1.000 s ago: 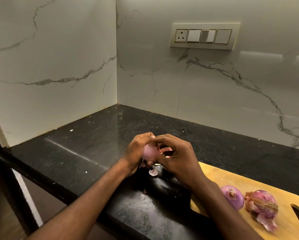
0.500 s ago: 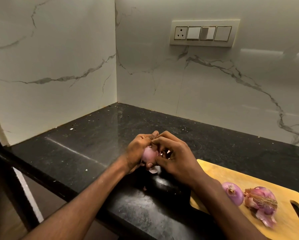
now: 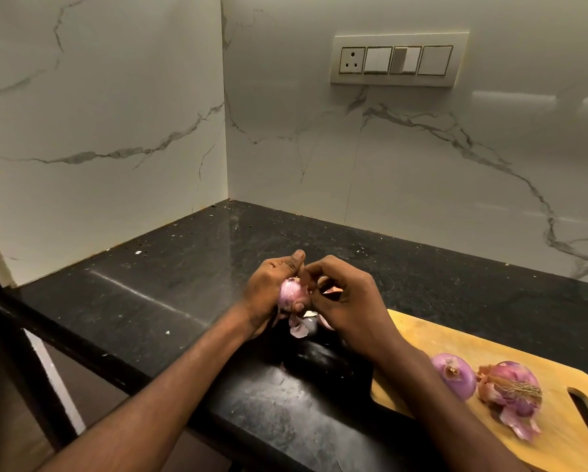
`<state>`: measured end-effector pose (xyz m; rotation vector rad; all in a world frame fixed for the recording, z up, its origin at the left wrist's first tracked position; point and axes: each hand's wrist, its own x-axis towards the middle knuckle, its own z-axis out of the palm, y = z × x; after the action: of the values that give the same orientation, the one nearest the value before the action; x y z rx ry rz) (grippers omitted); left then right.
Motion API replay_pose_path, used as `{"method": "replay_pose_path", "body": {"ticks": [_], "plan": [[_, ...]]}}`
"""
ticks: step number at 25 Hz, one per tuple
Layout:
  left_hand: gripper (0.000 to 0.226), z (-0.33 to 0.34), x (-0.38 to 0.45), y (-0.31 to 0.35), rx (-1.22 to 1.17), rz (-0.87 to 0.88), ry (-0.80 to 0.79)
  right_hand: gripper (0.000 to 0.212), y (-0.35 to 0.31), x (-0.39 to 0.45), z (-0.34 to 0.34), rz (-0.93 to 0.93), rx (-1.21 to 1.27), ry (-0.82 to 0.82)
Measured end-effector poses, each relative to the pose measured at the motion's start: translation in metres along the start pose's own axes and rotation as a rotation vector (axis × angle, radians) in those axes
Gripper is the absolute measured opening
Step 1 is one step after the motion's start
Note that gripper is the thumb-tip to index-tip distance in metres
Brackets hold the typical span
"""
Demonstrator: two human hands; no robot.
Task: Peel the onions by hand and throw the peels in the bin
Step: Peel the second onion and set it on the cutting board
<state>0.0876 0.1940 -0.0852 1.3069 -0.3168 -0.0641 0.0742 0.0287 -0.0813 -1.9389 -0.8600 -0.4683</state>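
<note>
Left hand (image 3: pixel 268 284) curls around a pink onion (image 3: pixel 292 294) above the black stone counter (image 3: pixel 169 277), thumb raised at the onion's far side and a fingertip pressed against its near side. Right hand (image 3: pixel 347 298), fingers bent, meets it from the right, pinching at a flap of loose peel (image 3: pixel 331 291) on the onion's right flank. Fallen peel scraps (image 3: pixel 301 327) lie on the counter directly beneath both hands. To the near right, a wooden cutting board (image 3: pixel 456 338) with a handle slot carries two more onions: a smooth purple onion (image 3: pixel 454 374) just beside the right forearm, and, touching it on the right, a papery onion (image 3: pixel 510 386) with torn skin trailing toward the near edge. On the far marble wall sits a switch panel (image 3: pixel 396 61).
</note>
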Motion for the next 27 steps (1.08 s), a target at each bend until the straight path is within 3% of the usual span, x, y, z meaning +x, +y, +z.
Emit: {"method": "replay_pose_path", "body": {"ticks": [5, 8, 16, 27], "plan": [[0.044, -0.002, 0.003, -0.002, -0.035, 0.024, 0.04, 0.029, -0.003, 0.002, 0.001, 0.031, 0.016, 0.031], [0.047, 0.0, 0.003, -0.006, 0.024, 0.076, 0.062, 0.044, -0.006, 0.002, 0.003, 0.035, -0.135, -0.018], [0.058, -0.012, 0.015, -0.019, 0.354, 0.176, 0.247, 0.025, -0.004, 0.003, 0.016, 0.053, -0.248, 0.088], [0.045, -0.007, 0.014, -0.02, 0.461, 0.225, 0.181, 0.026, 0.002, 0.004, 0.011, 0.098, -0.228, -0.018]]}}
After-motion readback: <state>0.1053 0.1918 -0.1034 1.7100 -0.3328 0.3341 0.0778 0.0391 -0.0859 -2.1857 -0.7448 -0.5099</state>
